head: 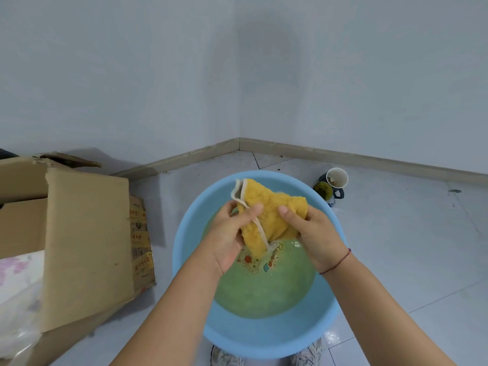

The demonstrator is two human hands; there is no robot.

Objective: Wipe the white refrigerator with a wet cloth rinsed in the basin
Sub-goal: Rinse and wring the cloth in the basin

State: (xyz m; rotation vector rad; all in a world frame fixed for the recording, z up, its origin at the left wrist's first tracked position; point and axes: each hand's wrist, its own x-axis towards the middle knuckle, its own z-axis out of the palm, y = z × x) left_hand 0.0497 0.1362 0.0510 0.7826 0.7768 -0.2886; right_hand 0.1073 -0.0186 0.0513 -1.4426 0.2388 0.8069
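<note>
A yellow cloth (269, 215) with a pale trim hangs bunched above a light blue basin (190, 244) that stands on the floor and holds greenish water. My left hand (232, 233) grips the cloth's left side and my right hand (314, 236) grips its right side. Both hands are over the basin's far half. The cloth's lower tip hangs just above the water. A cartoon print shows on the basin's bottom. The refrigerator is not in view.
An open cardboard box (87, 241) stands to the left of the basin, with plastic wrap and fabric inside. A dark mug (335, 180) with a white inside and a green round object sit on the floor behind the basin on the right. Walls meet in a corner ahead.
</note>
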